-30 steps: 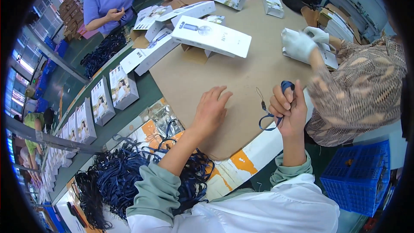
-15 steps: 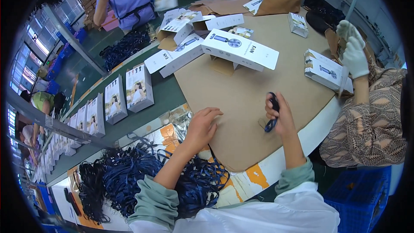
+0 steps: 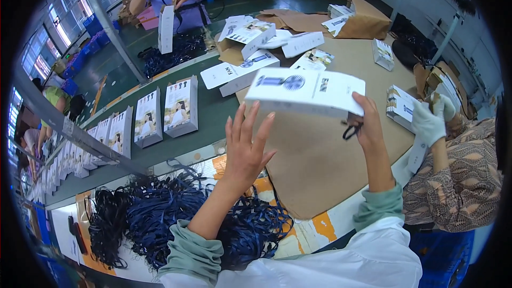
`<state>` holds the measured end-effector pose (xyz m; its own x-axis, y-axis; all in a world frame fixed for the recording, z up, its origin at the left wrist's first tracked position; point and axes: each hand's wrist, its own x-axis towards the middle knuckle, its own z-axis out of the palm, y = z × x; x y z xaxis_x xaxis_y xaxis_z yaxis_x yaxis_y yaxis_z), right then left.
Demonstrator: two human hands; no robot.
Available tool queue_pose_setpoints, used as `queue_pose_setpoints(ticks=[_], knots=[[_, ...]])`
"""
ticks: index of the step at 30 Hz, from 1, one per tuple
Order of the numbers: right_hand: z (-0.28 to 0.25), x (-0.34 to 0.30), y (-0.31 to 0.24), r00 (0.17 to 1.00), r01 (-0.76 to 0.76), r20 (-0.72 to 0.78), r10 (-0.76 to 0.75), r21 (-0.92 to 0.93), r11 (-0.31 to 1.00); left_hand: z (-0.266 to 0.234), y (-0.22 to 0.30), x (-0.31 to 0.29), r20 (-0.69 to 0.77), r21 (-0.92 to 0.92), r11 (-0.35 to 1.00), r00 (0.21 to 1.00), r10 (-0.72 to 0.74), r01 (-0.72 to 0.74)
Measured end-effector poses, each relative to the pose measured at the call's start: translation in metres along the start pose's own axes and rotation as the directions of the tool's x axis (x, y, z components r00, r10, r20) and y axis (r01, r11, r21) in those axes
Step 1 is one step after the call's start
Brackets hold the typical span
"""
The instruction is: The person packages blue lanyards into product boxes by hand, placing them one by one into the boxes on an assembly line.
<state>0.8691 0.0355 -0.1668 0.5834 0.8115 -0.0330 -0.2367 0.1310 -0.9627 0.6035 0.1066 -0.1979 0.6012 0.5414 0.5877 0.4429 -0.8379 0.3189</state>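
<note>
White carton [image 3: 309, 89] pinched at its right end between the thumb and fingers of the right hand [image 3: 369, 124], above a brown sheet [image 3: 314, 181]. Dark strap [image 3: 350, 131] held in the same hand, looped below the carton. Left hand [image 3: 244, 156] held near the carton's left end, fingers spread; contact cannot be told. Navy straps [image 3: 165, 213] heaped beside the left forearm.
</note>
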Motion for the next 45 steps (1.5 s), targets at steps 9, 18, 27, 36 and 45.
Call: queue_pose_setpoints(ticks=[9, 18, 27, 36, 45], knots=[[0.057, -0.090, -0.056, 0.915, -0.318, 0.276, 0.293, 0.051, 0.947, -0.056, -0.021, -0.027, -0.239, 0.073, 0.996, 0.969, 0.063, -0.047], [0.145, -0.084, -0.095, 0.709, 0.088, 0.503, -0.494, 0.631, 0.770, -0.062, 0.008, -0.113, 0.371, -0.624, 0.545, 0.826, -0.425, 0.560], [0.130, -0.082, -0.040, 0.362, 0.932, 0.869, -0.337, -0.327, 0.159, -0.069, -0.004, -0.136, 0.459, -0.819, 0.073, 0.725, -0.513, 0.570], [0.115, -0.074, -0.017, 0.432, 0.897, 0.860, -0.271, -0.442, 0.029, -0.060, -0.041, -0.110, 0.445, -0.801, 0.137, 0.733, -0.515, 0.582], [0.104, -0.067, 0.057, 0.588, 0.806, 0.713, -0.383, -0.474, 0.355, 0.002, -0.096, -0.092, 0.571, -0.743, -0.178, 0.472, -0.672, 0.646]])
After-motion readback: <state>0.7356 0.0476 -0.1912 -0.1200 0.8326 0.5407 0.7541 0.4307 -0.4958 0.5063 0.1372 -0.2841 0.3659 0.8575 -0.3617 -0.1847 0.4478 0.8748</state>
